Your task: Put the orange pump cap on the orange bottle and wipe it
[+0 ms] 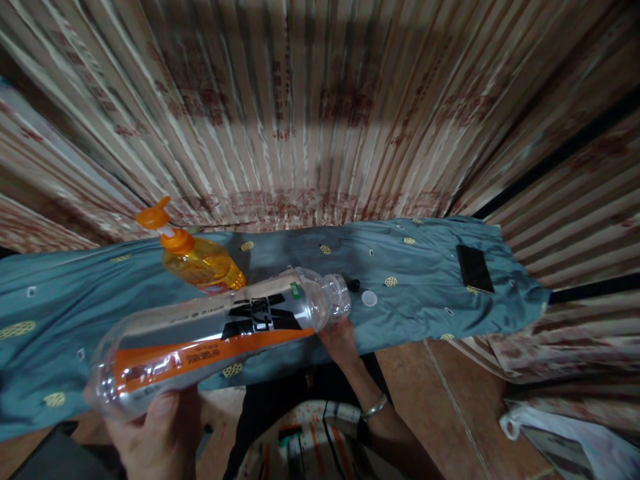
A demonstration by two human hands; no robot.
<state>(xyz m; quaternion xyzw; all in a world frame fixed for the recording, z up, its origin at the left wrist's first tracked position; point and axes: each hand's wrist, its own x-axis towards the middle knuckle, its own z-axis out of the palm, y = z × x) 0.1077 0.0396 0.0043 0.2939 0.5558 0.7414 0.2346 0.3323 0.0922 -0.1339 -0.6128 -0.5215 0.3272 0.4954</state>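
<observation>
A large clear plastic bottle (200,333) with a silver, black and orange label lies tilted in the air above the cloth, its uncapped neck pointing right. My left hand (157,430) grips it near the base, thumb on the near side. At the neck end, my right hand (340,340) holds it from beneath; most of those fingers are hidden behind the plastic. A white round cap (369,298) lies on the cloth just right of the mouth, with a small black object (353,285) beside it.
An orange pump bottle (203,261) with yellow liquid stands behind the plastic bottle. A black phone (475,269) lies at the right of the teal cloth-covered table (425,313). Striped curtains (320,120) hang behind and at the sides. A white bag (575,427) is at lower right.
</observation>
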